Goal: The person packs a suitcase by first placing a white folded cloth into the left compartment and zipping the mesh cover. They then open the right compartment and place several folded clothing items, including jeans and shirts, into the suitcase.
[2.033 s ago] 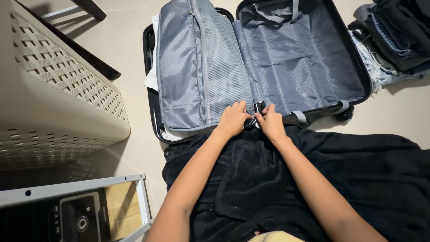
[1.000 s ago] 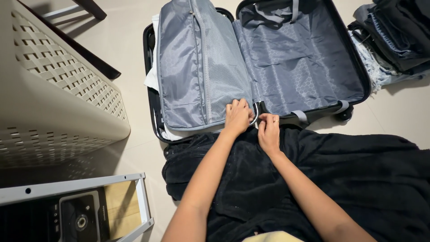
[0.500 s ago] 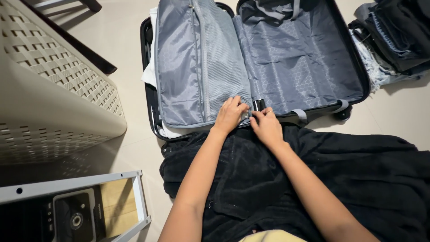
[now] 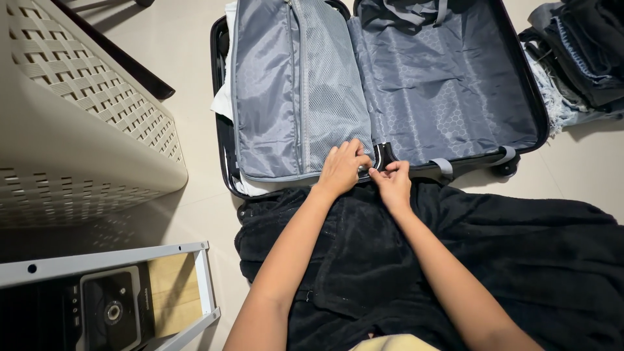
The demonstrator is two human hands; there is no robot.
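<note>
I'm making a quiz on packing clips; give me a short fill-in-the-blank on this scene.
1. Both hands meet at the near edge of the open ____.
2. The left hand rests on the grey ____ divider.
3. A ____ robe covers the lap.
4. The wicker basket stands to the person's ____.

Missing words: suitcase; zipped; black; left

Pale tiled floor (image 4: 188, 78) — beige woven hamper (image 4: 78, 123)
</note>
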